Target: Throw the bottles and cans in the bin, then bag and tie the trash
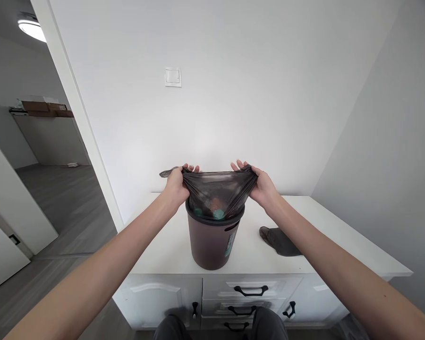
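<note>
A dark purple-brown trash can [210, 245] stands upright on the white cabinet top. Above its rim, a thin black garbage bag [221, 189] is stretched taut between my hands, and some green and reddish items show dimly through the film. My left hand [179, 183] grips the bag's left edge, with a twisted end of plastic poking out beyond it. On the opposite side my right hand [258, 184] pinches the other edge between thumb and fingers. How far the bag reaches down inside the can is hidden.
A dark folded piece of plastic or cloth [281, 241] lies right of the can, partly behind my right forearm. The cabinet [156, 295] has black-handled drawers and doors. A wall with a light switch [173, 76] rises behind; a doorway opens at left.
</note>
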### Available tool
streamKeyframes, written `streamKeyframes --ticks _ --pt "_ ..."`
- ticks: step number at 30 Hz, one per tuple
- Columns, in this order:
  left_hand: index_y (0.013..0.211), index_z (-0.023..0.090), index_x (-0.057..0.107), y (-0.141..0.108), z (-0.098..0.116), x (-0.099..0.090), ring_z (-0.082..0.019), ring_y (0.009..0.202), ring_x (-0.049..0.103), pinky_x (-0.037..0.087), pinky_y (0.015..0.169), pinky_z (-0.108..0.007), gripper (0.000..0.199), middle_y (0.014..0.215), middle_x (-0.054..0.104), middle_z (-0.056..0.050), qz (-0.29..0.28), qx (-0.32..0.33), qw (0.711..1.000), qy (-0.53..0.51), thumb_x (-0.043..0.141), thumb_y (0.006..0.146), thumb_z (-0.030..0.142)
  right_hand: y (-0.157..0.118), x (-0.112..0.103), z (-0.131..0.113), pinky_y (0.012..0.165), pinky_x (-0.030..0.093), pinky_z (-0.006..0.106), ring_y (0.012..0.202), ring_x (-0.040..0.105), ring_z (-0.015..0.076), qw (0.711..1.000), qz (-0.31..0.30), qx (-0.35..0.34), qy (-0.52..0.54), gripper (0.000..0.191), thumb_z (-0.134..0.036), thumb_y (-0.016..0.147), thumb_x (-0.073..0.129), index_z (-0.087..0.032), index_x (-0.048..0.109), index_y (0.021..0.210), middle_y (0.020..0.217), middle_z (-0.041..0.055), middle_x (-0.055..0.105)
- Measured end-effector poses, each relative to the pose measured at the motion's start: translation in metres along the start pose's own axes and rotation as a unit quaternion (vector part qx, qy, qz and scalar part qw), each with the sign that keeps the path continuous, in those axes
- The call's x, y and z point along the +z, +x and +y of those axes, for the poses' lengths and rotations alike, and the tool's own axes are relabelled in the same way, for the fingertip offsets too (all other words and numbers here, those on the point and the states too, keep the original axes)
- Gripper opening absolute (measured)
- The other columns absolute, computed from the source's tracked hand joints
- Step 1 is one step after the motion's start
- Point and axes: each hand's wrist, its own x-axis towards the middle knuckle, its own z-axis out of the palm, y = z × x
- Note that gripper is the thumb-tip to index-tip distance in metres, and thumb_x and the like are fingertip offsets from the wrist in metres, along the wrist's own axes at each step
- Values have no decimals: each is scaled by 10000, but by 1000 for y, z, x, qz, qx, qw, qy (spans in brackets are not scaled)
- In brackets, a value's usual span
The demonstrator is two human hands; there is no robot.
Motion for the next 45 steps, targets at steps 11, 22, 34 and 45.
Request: streamKeyframes --ticks 11,22,34,45 --pt "848 209 465 31 -19 30 -73 424 441 387 480 -180 220 570 459 70 44 28 999 6 423 870 -6 41 14 9 492 561 196 485 570 96 992 122 -4 0 152 -87 960 523 -219 534 885 578 -70 568" --pt "794 201 452 -2 28 55 -42 362 271 340 413 -171 259 543 291 104 -76 37 996 -2 384 949 5 31 55 -40 333 339 121 354 231 57 999 11 -28 27 291 -113 1053 342 -242 430 808 487 -125 214" --pt "776 199 432 -115 65 97 -46 385 276 279 404 -175 315 550 253 88 -233 146 962 -8 330 1057 104 -76 139 -112 346 143 170 406 172 54 917 -179 -292 -203 396 -529 965 660 -244 479 759 540 -114 183" --pt "733 183 505 -202 -19 86 -47 402 258 223 372 -180 276 578 248 76 -262 -17 950 169 490 1005 140 -189 109 -157 363 83 159 433 127 38 876 -193 -89 -433 389 -465 973 671 -211 496 736 546 -111 254"
